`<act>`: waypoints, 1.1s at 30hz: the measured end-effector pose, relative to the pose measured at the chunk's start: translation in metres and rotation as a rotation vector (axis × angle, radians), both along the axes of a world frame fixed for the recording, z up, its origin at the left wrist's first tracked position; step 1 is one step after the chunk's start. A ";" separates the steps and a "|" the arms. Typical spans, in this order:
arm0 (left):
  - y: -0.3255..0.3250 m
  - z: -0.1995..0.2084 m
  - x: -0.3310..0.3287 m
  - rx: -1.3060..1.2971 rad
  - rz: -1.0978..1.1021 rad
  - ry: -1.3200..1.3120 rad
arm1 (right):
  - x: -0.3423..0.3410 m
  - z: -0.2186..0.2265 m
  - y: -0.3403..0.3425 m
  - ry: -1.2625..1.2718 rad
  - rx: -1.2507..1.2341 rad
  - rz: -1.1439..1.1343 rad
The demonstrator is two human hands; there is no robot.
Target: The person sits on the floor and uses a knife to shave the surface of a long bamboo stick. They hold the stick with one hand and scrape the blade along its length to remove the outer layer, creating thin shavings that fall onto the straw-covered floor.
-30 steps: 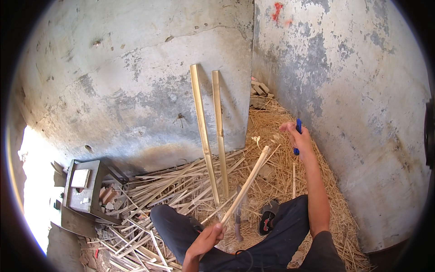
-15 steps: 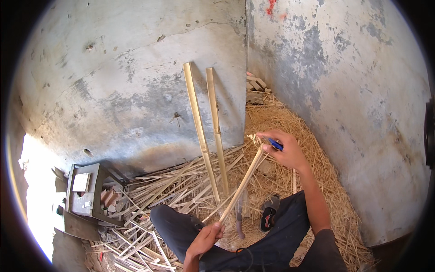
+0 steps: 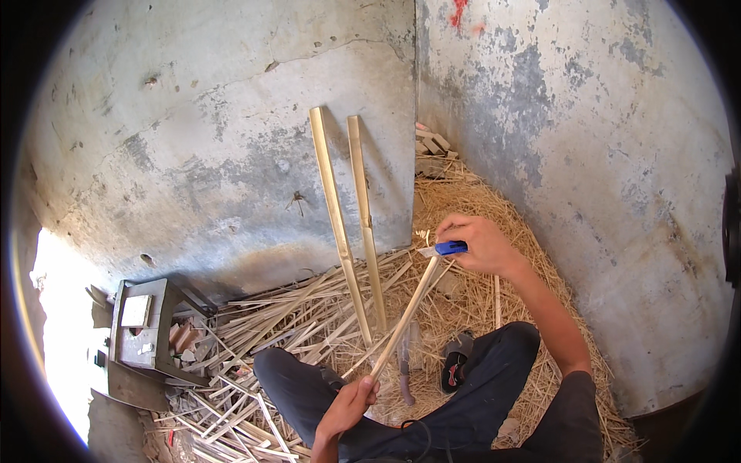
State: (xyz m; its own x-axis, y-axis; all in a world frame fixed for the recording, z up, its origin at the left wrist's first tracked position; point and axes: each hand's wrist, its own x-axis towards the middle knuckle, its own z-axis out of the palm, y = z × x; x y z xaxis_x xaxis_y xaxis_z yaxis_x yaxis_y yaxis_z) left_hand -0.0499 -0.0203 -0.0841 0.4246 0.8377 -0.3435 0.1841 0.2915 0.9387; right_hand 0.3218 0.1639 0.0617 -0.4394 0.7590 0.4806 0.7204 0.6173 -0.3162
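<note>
My left hand (image 3: 351, 405) is closed around the near end of a slim pale bamboo strip (image 3: 405, 320), above my left leg. The strip slants away from me, up and to the right. At its far end my right hand (image 3: 482, 243) grips a blue utility knife (image 3: 451, 248). The knife's blade points left and lies at the strip's tip; whether it touches the wood I cannot tell. A thin curled shaving (image 3: 422, 237) hangs just beyond the blade.
Two split bamboo lengths (image 3: 333, 201) lean on the wall (image 3: 231, 139). Loose strips (image 3: 309, 309) cover the floor at left, shavings (image 3: 540, 339) at right. A small wooden stool (image 3: 158, 328) lies at left. A brown handle (image 3: 406, 382) stands between my legs.
My right hand has turned, so the knife now lies nearly level with its blade showing at the strip's tip. My right elbow has swung out to the right. The left hand has barely moved.
</note>
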 end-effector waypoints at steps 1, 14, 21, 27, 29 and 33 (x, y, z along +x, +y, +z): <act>0.000 -0.001 0.000 -0.002 0.000 -0.007 | -0.001 -0.002 -0.001 -0.003 0.016 -0.021; 0.005 0.000 0.000 -0.322 0.023 -0.191 | -0.007 -0.045 0.005 0.420 -0.293 -0.200; 0.020 0.019 0.007 -0.192 0.099 -0.291 | -0.019 -0.049 -0.040 0.784 -0.322 -0.289; 0.035 0.047 0.025 -0.084 0.066 -0.322 | -0.075 -0.051 -0.103 0.482 -0.126 -0.104; 0.037 0.053 0.028 -0.070 0.035 -0.327 | -0.084 -0.055 -0.111 0.411 -0.018 -0.042; 0.035 0.071 0.036 0.018 0.048 -0.332 | -0.091 -0.060 -0.119 0.281 0.086 0.012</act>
State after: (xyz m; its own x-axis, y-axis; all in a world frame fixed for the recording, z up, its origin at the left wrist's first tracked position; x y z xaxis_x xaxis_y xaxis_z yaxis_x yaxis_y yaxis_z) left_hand -0.0137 0.0143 -0.0128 0.4707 0.8642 -0.1775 -0.1466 0.2750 0.9502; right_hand 0.2312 0.0454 0.0022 -0.2886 0.7056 0.6471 0.6048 0.6583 -0.4482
